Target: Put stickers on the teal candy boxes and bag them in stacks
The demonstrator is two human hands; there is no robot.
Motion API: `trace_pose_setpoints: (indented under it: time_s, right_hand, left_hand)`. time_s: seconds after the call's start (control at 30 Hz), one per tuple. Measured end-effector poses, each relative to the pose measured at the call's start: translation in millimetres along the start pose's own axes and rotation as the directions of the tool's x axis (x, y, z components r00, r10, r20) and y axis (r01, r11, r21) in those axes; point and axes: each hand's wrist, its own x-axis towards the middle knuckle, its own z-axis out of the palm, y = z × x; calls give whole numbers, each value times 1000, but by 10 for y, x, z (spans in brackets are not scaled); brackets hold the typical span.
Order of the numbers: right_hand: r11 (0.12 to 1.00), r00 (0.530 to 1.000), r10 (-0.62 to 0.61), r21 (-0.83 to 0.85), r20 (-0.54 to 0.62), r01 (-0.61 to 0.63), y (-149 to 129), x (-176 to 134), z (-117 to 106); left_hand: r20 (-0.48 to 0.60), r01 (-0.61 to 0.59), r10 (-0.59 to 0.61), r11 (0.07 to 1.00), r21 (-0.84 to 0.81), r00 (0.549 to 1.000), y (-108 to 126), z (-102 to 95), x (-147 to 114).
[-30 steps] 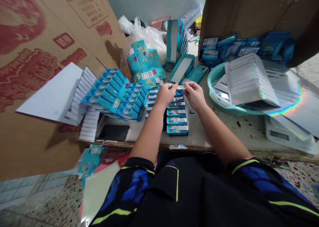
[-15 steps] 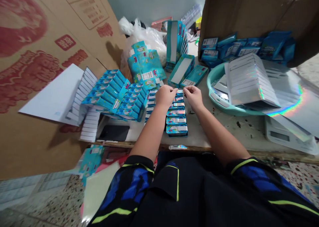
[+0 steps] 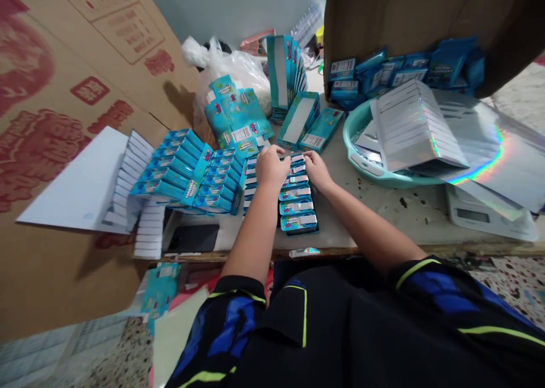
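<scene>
A row of small blue boxes (image 3: 299, 222) runs away from me over the table, each with a pale shiny strip across its top. My left hand (image 3: 272, 167) lies over the far end of this row, thumb apart from the forefinger. Its thumb tip touches the far boxes. Against the far right edge of the row rests my right hand (image 3: 317, 171), fingers extended and touching the end box. No separate item shows in either hand. Left of my left wrist, a second row of boxes (image 3: 250, 190) is partly hidden.
Stacked blue boxes (image 3: 183, 169) and a white sheet of labels (image 3: 76, 189) stand left, above a black phone (image 3: 193, 239). Flat blue cartons (image 3: 296, 121) lie behind my hands. To the right are a turquoise basin (image 3: 353, 150), a scale (image 3: 489, 215) and a cardboard box (image 3: 404, 13) with packets.
My fingertips have parted from their pinches over the far box and lowered onto the row. My right hand now rests against its right side. The whole view has shifted slightly.
</scene>
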Motion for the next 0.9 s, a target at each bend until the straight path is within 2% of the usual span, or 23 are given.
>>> trace_pose_setpoints:
  time_s: [0.13, 0.2, 0.3, 0.37, 0.57, 0.67, 0.77, 0.83, 0.9]
  right_hand:
    - [999, 999, 44, -14, 25, -44, -54, 55, -65]
    - [997, 997, 81, 4, 15, -81, -81, 102, -114]
    - [985, 986, 166, 47, 11, -166, -100, 141, -153]
    - [973, 976, 216, 75, 16, -217, -99, 129, -148]
    - [956, 963, 269, 119, 7, -268, -87, 50, -121]
    - [954, 962, 274, 129, 5, -272, -102, 48, -144]
    - [956, 965, 262, 140, -1, -260, -123, 40, -173]
    - [957, 967, 253, 148, -4, -250, -130, 27, -187]
    - [956, 968, 252, 156, 1, -249, -131, 13, -192]
  left_hand:
    - [-13, -214, 214, 975, -65, 977, 55, 4, -7]
    - [48, -256, 259, 965, -63, 965, 70, 22, -16]
    - [226, -157, 148, 987, 22, 963, 60, 52, -28]
    - [290, -114, 90, 991, 69, 953, 50, 66, -34]
    - [271, 2, -46, 987, 160, 961, 141, 45, -111]
    - [167, 10, -46, 977, 212, 985, 136, -108, -244]
    - [-78, 30, -12, 973, 228, 997, -112, -446, -426]
    - [-280, 134, -75, 971, 200, 957, -434, -742, -523]
    - [-467, 284, -190, 949, 140, 864, -819, -1030, -569]
